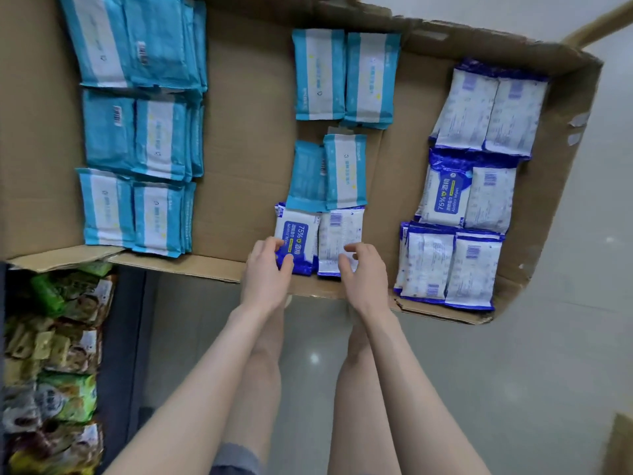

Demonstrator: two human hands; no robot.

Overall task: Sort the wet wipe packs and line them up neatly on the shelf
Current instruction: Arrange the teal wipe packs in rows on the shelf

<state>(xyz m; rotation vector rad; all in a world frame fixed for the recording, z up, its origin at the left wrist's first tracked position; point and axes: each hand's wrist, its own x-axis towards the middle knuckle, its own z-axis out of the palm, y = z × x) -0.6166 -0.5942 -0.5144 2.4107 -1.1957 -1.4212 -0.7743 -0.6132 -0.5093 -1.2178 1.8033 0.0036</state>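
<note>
A cardboard sheet [246, 108] carries the wet wipe packs. Light-blue packs [137, 132] stand in three stacked rows at the left, and more light-blue packs [344, 77] lie in the middle. Dark-blue alcohol wipe packs [479, 173] form three rows at the right. At the near edge, my left hand [265, 272] grips a dark-blue pack with its label up [297, 236]. My right hand [363, 272] holds the white-backed pack [339, 234] beside it. The two packs touch side by side.
The cardboard's near edge [191, 265] runs just under my hands. Green and brown snack packets [58, 354] fill a dark shelf at the lower left. Grey floor [531, 371] lies below and to the right. A cardboard corner [620, 443] shows at the bottom right.
</note>
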